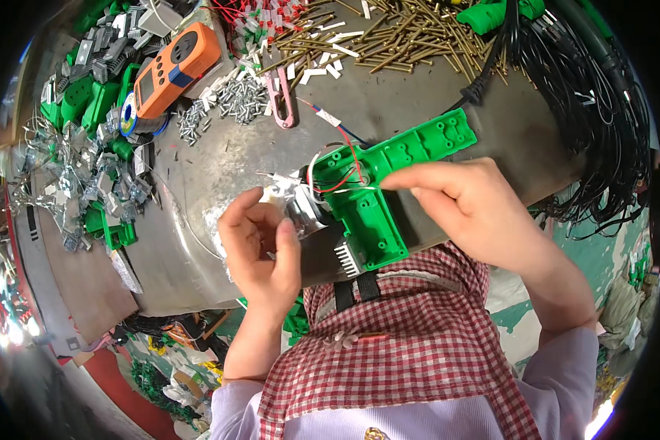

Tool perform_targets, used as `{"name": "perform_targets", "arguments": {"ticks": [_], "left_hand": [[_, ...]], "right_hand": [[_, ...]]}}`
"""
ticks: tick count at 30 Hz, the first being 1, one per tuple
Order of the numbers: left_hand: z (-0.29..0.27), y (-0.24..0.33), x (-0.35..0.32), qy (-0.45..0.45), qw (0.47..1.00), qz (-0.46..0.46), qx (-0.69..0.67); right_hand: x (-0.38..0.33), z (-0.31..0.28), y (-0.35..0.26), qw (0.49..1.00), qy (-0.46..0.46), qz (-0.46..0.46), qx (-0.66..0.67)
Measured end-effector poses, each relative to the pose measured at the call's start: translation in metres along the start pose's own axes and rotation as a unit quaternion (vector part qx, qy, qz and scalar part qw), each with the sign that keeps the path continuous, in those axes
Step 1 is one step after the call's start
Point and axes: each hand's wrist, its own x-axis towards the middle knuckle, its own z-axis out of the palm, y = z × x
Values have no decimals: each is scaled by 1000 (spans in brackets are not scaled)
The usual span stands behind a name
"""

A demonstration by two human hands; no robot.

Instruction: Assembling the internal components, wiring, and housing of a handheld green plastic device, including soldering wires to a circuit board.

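A green plastic housing half (370, 227), shaped like a tool's body with a handle, lies open side up at the table's near edge. Red, white and black wires (352, 176) bend through its middle. My right hand (462, 205) comes over it from the right, index finger and thumb closed at the end of a thin white wire (356, 189). A shiny silver cylinder (304, 202) adjoins the housing's left side. Next to the cylinder is my left hand (260, 246), its fingers curled and its thumb apart, with nothing visible between them. A comb-like grey piece (347, 258) sits at the housing's lower left edge.
Pink-handled snips (281, 99), screws (238, 101) and brass-coloured rods (403, 37) lie beyond. An orange meter-like device (180, 70) stands by a solder spool (130, 117). Metal parts (103, 180) pile up left; black cables (587, 110) hang at right.
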Motion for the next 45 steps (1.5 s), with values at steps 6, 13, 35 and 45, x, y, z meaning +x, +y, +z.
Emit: {"name": "perform_targets", "arguments": {"ticks": [6,13,35,45], "left_hand": [[-1,-4,2,-19,999,37,7],[-10,-9,2,-43,998,-25,-42],[-16,-4,7,-56,990,-65,-108],[-16,-3,7,-72,995,-44,-51]], "right_hand": [[5,17,3,995,-1,-95,-36],[6,30,-6,999,-44,-21,-11],[15,61,-25,904,20,-143,-402],[18,62,-22,880,10,-178,-439]]}}
